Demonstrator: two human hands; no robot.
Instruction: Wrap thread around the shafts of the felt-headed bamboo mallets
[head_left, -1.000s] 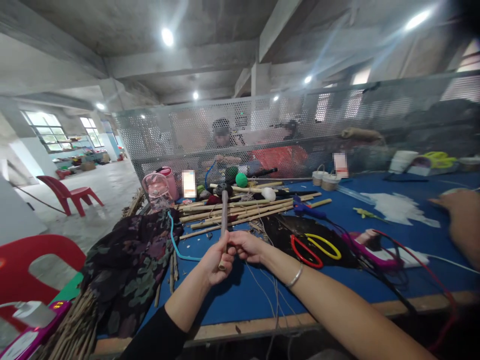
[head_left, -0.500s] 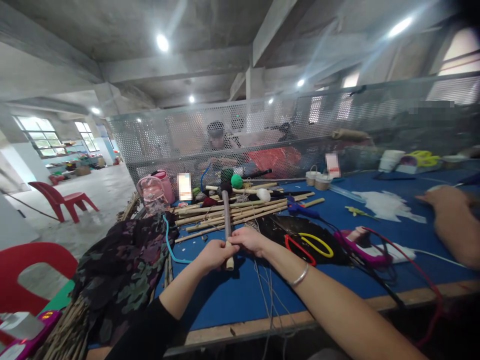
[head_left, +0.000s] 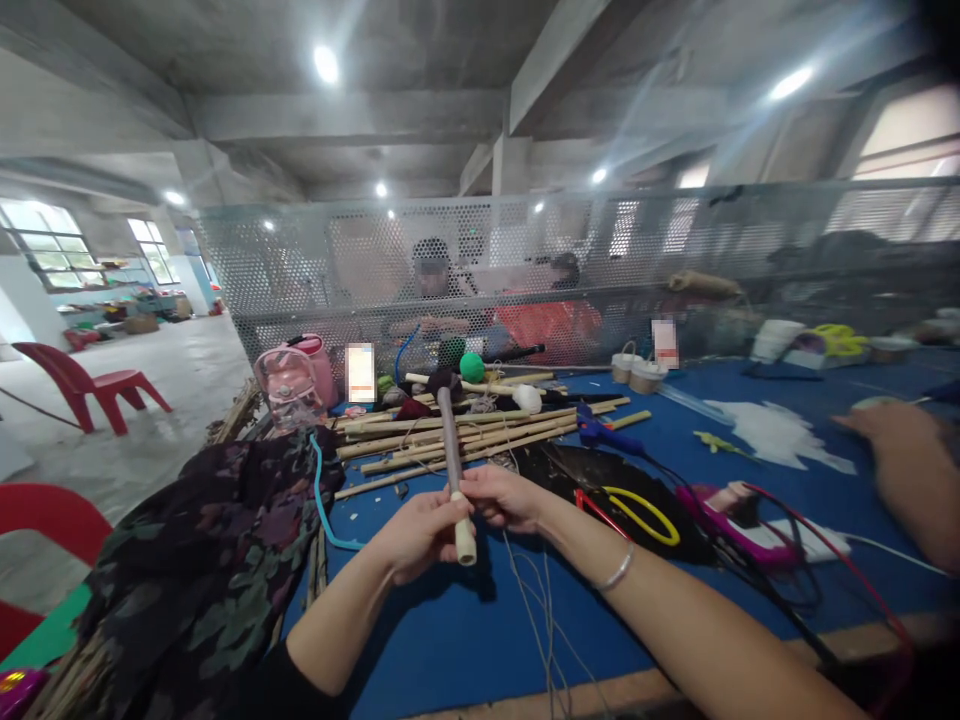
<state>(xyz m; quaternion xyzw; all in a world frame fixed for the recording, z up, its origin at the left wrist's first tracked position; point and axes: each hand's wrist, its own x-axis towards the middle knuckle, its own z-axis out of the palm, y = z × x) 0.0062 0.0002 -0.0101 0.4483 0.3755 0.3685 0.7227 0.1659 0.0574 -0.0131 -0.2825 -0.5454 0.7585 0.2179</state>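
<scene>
A bamboo tube (head_left: 452, 440) points away from me over the blue tabletop (head_left: 450, 640). Its pale, hollow near end is bare, and most of the length beyond is covered in something grey, perhaps wound thread. My left hand (head_left: 420, 532) is closed around the tube close to the bare end. My right hand (head_left: 504, 497) pinches at the tube's right side, where the grey covering stops; whether thread is between its fingertips cannot be made out. Loose grey threads (head_left: 547, 610) hang below this hand to the table's front edge.
Bamboo sticks (head_left: 480, 435) and yarn balls (head_left: 472, 367) lie beyond my hands. Scissors with red and yellow handles (head_left: 643, 512), a blue glue gun (head_left: 600, 428) and a purple power strip (head_left: 739, 530) are rightward. Another person's hand (head_left: 900, 450) is far right; dark patterned cloth (head_left: 202, 560) covers the left.
The tube's near end has come slightly toward me and tilted up, showing its hollow opening. My left hand has shifted lower and left. The view has moved slightly.
</scene>
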